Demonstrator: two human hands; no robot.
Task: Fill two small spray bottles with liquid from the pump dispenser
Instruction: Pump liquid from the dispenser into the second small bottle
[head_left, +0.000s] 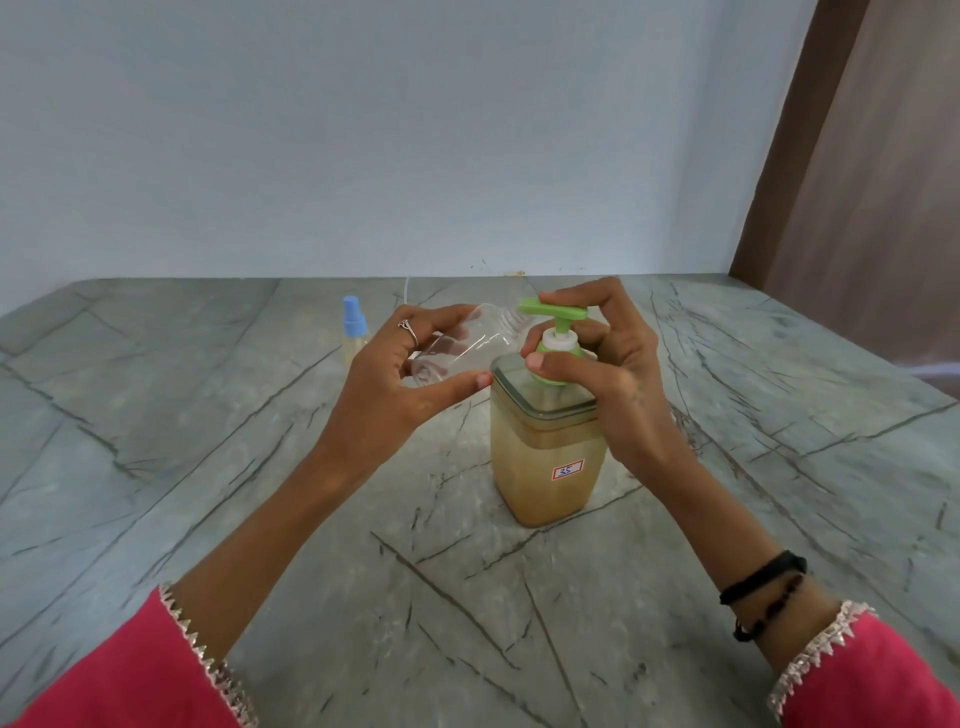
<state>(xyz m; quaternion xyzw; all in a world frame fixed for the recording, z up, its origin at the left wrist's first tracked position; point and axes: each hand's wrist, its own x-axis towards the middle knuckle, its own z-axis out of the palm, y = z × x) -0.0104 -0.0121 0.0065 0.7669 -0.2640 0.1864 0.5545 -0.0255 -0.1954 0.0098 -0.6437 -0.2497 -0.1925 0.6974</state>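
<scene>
Pump dispenser (548, 457) stands nearest, mid-table, tan liquid high, red-edged label "35". Right hand (608, 374) curled round its green pump head (553, 312), fingers on top, thumb at collar. Left hand (410, 364) grips empty clear bottle (467, 340), tilted, open mouth just beside the nozzle tip. Best: seat mouth under nozzle first, press slowly, bottle steady, or it may dribble onto the marble table (208, 467). Behind the left hand, capped blue-top spray bottle (355, 332) stands, looks already filled; nothing blocks.

left hand (410, 364) tilts clear bottle (467, 343), apparently empty, at pump (553, 312).
</scene>
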